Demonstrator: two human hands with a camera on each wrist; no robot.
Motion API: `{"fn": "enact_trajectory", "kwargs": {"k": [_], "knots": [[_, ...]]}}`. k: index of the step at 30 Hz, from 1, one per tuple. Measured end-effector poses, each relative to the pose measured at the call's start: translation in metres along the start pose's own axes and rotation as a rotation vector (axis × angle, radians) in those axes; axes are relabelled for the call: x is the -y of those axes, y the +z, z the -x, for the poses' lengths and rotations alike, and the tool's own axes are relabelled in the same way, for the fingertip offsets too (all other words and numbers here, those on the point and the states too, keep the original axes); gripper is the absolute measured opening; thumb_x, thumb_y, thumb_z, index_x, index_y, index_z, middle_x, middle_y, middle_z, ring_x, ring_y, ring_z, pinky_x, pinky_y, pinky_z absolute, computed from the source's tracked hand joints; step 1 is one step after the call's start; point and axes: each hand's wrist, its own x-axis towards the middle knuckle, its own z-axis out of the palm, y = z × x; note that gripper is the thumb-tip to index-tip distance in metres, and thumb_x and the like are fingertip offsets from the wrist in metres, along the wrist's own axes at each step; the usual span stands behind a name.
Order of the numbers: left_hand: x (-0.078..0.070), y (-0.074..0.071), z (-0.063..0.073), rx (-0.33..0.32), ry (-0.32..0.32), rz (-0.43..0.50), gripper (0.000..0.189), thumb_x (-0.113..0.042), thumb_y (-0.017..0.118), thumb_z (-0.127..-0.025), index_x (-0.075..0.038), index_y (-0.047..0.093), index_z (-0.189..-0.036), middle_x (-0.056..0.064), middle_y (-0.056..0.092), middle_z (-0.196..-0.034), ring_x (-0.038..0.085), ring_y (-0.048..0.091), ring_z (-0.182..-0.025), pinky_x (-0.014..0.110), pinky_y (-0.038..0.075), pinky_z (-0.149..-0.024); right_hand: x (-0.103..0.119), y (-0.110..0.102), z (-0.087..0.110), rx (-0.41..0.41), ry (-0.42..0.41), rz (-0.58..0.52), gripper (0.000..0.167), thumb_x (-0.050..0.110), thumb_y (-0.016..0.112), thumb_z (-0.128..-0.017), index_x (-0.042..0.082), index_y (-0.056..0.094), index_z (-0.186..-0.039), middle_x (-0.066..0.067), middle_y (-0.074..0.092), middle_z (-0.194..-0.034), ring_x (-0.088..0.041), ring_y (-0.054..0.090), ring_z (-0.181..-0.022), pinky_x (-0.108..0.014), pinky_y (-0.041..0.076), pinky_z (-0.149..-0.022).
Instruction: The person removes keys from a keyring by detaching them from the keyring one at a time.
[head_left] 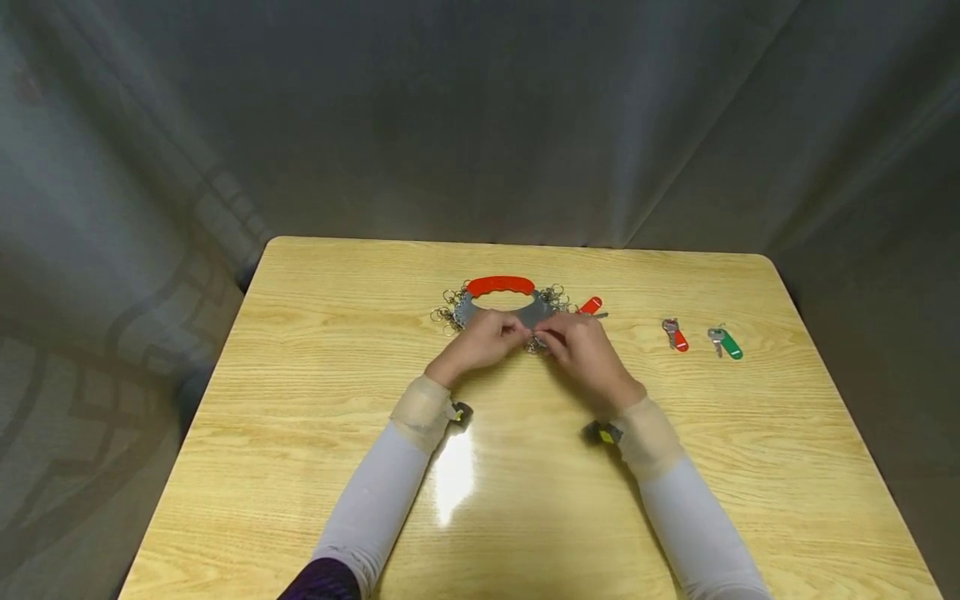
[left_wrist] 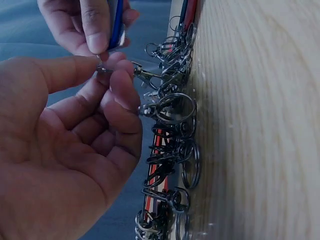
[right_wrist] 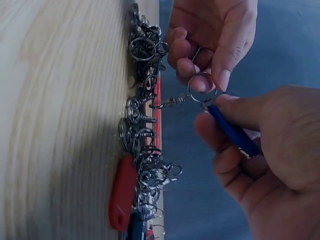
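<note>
A grey metal key holder with a red handle lies on the table, its curved edge hung with several snap hooks and split rings. At its near edge, my left hand pinches a split ring between thumb and fingertips. This ring is linked to a snap hook on the holder. My right hand grips a blue key tag between thumb and curled fingers, its tip right at the ring. Any key on the blue tag is hidden by the fingers.
Just right of the holder lies a red key tag with a key. Farther right on the wooden table are a key with a red tag and a key with a green tag. Grey curtains surround the table.
</note>
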Motion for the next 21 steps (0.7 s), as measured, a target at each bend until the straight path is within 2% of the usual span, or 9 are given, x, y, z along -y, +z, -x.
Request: {"fn": "enact_trajectory", "kwargs": {"k": [4, 8, 12, 18, 20, 21], "knots": [[0.001, 0.0, 0.0, -0.003, 0.0, 0.008, 0.018, -0.015, 0.064, -0.106, -0.005, 0.078, -0.106, 0.006, 0.075, -0.092, 0.01, 0.059, -0.073, 0.021, 0.05, -0.07, 0.0, 0.0, 0.0, -0.019, -0.051, 0.026, 0.009, 0.003, 0.071, -0.1, 0.0, 0.079, -0.104, -0.01, 0.078, -0.099, -0.024, 0.074, -0.089, -0.042, 0.061, -0.082], [0.001, -0.001, 0.001, -0.019, 0.024, 0.032, 0.017, -0.012, 0.065, -0.105, -0.004, 0.079, -0.109, 0.01, 0.078, -0.101, 0.014, 0.067, -0.084, 0.025, 0.056, -0.08, -0.001, 0.002, 0.001, -0.037, -0.012, -0.002, 0.01, 0.002, 0.072, -0.099, -0.001, 0.079, -0.105, -0.012, 0.079, -0.101, -0.026, 0.075, -0.092, -0.044, 0.061, -0.085], [0.0, -0.004, 0.003, -0.027, 0.028, 0.058, 0.016, -0.011, 0.067, -0.104, -0.003, 0.08, -0.107, 0.013, 0.079, -0.102, 0.016, 0.066, -0.083, 0.027, 0.056, -0.081, -0.003, 0.006, 0.0, -0.042, 0.074, -0.068, 0.011, 0.001, 0.073, -0.098, -0.003, 0.079, -0.106, -0.013, 0.08, -0.103, -0.028, 0.076, -0.095, -0.044, 0.062, -0.088], [0.001, -0.005, 0.003, -0.023, 0.008, 0.08, 0.015, -0.012, 0.068, -0.104, -0.004, 0.081, -0.106, 0.011, 0.079, -0.097, 0.011, 0.061, -0.076, 0.024, 0.052, -0.074, -0.008, 0.011, -0.001, 0.001, 0.262, -0.274, 0.01, -0.002, 0.07, -0.1, -0.003, 0.078, -0.104, -0.015, 0.079, -0.096, -0.024, 0.075, -0.076, -0.024, 0.059, -0.068], [0.002, -0.005, 0.002, -0.023, 0.006, 0.079, 0.015, -0.012, 0.069, -0.103, -0.004, 0.081, -0.106, 0.011, 0.079, -0.098, 0.011, 0.061, -0.076, 0.024, 0.052, -0.074, -0.008, 0.011, -0.002, -0.003, 0.283, -0.28, 0.009, -0.002, 0.07, -0.099, -0.002, 0.078, -0.104, -0.014, 0.079, -0.095, -0.024, 0.074, -0.075, -0.022, 0.057, -0.066], [0.002, -0.005, 0.002, -0.022, 0.005, 0.077, 0.015, -0.013, 0.069, -0.104, -0.004, 0.081, -0.107, 0.01, 0.079, -0.098, 0.011, 0.061, -0.076, 0.024, 0.052, -0.074, -0.008, 0.01, -0.002, -0.008, 0.266, -0.253, 0.009, -0.001, 0.07, -0.099, -0.002, 0.079, -0.104, -0.014, 0.079, -0.095, -0.024, 0.074, -0.077, -0.024, 0.057, -0.068]]}}
